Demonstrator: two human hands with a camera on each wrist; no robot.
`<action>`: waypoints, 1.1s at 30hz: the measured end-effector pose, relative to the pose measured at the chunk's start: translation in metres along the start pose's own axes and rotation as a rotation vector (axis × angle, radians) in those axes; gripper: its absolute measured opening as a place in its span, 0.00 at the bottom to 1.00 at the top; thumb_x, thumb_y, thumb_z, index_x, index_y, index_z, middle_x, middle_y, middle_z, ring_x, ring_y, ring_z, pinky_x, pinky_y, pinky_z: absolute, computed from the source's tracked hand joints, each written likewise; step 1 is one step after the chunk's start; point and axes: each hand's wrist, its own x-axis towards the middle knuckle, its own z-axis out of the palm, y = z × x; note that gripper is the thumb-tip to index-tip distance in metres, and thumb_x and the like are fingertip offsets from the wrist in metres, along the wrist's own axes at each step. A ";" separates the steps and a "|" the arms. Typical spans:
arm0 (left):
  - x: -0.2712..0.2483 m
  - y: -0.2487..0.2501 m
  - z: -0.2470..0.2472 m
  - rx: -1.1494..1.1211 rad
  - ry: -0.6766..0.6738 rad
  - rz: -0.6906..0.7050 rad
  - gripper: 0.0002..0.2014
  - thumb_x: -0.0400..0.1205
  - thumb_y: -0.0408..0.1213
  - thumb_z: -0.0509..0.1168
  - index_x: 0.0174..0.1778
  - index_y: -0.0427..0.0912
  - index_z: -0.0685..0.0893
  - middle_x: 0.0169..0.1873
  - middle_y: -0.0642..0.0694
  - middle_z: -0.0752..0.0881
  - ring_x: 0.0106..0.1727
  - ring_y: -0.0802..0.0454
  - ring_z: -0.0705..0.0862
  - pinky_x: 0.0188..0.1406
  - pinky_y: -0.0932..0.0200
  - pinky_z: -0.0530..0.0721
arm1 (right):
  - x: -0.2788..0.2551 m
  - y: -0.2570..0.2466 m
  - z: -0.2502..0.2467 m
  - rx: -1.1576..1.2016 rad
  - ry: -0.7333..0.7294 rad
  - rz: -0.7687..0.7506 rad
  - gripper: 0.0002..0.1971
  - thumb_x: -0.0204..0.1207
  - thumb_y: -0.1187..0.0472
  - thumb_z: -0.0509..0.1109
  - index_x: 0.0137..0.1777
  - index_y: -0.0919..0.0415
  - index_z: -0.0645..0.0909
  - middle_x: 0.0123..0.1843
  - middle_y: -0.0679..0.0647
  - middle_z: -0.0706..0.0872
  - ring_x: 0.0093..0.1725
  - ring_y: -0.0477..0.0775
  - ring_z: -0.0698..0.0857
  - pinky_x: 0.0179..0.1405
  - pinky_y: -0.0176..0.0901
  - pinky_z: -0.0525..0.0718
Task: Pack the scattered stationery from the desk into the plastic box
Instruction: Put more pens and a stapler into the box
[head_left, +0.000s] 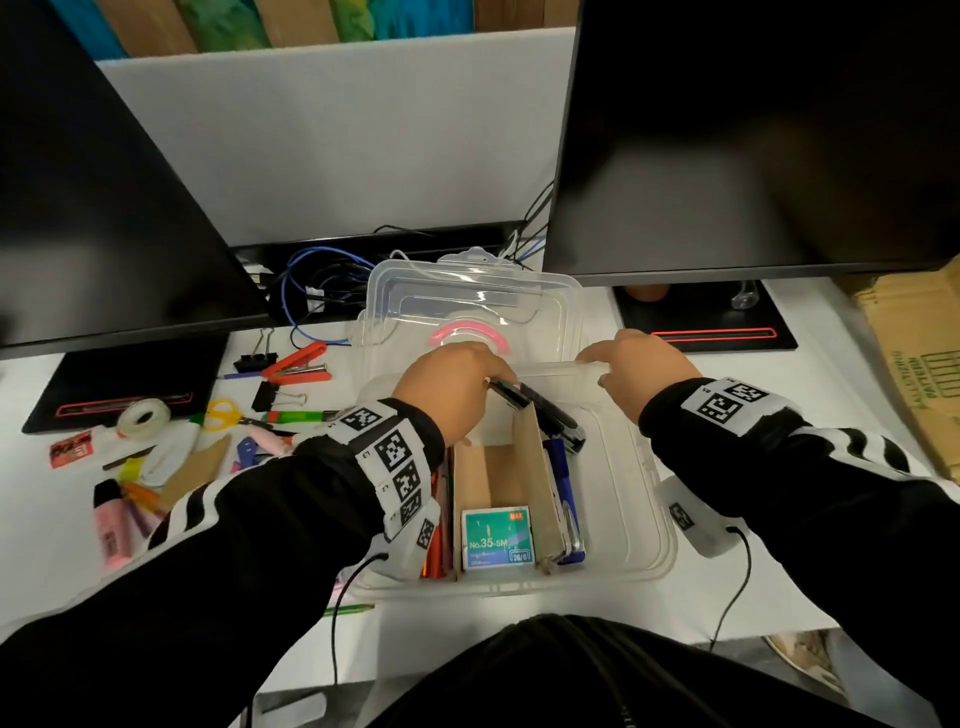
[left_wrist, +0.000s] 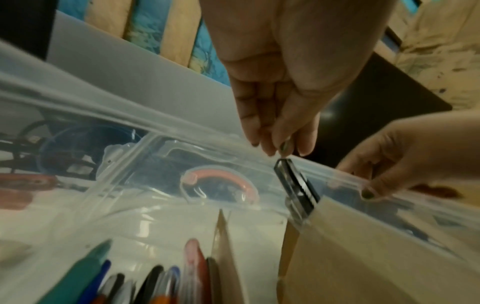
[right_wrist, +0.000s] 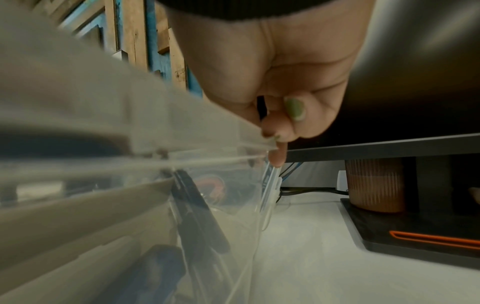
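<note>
A clear plastic box (head_left: 662, 499) with cardboard dividers (head_left: 537, 483) stands in front of me on the white desk. It holds pens (left_wrist: 153, 281) on the left, a green staple box (head_left: 497, 538) in the middle and a blue stapler (head_left: 566, 499) on the right. My left hand (head_left: 496, 379) pinches the top end of a black stapler (head_left: 545, 415) (left_wrist: 296, 185), which leans tilted in the right compartment against a divider. My right hand (head_left: 597, 366) (right_wrist: 274, 135) pinches the box's far rim (right_wrist: 182, 152).
The clear lid (head_left: 467, 296) with a pink handle lies behind the box. Left of it are scattered a tape roll (head_left: 143, 418), binder clips (head_left: 257, 358), an orange stapler (head_left: 298, 361), yellow scissors (head_left: 223, 413) and highlighters (head_left: 111, 525). Two monitors loom above; a cardboard carton (head_left: 919, 374) sits right.
</note>
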 end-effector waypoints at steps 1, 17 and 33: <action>-0.003 -0.001 -0.004 -0.024 0.003 -0.019 0.21 0.81 0.24 0.58 0.61 0.53 0.85 0.61 0.51 0.83 0.61 0.52 0.80 0.64 0.59 0.76 | -0.001 -0.001 -0.001 -0.008 -0.010 -0.004 0.21 0.82 0.65 0.60 0.73 0.47 0.73 0.63 0.58 0.76 0.61 0.60 0.80 0.61 0.46 0.79; -0.098 -0.097 -0.080 -0.249 0.165 -0.400 0.11 0.80 0.34 0.64 0.47 0.53 0.89 0.46 0.56 0.87 0.51 0.57 0.84 0.57 0.60 0.79 | -0.026 -0.060 -0.043 -0.188 -0.039 0.016 0.24 0.82 0.47 0.60 0.76 0.52 0.70 0.72 0.55 0.74 0.72 0.55 0.73 0.69 0.44 0.71; -0.211 -0.236 -0.054 -0.281 -0.011 -0.562 0.11 0.80 0.32 0.64 0.50 0.48 0.89 0.49 0.50 0.88 0.43 0.55 0.84 0.49 0.62 0.79 | -0.038 -0.292 0.024 0.217 -0.040 -0.265 0.11 0.79 0.61 0.62 0.51 0.57 0.86 0.53 0.53 0.87 0.54 0.56 0.83 0.52 0.41 0.78</action>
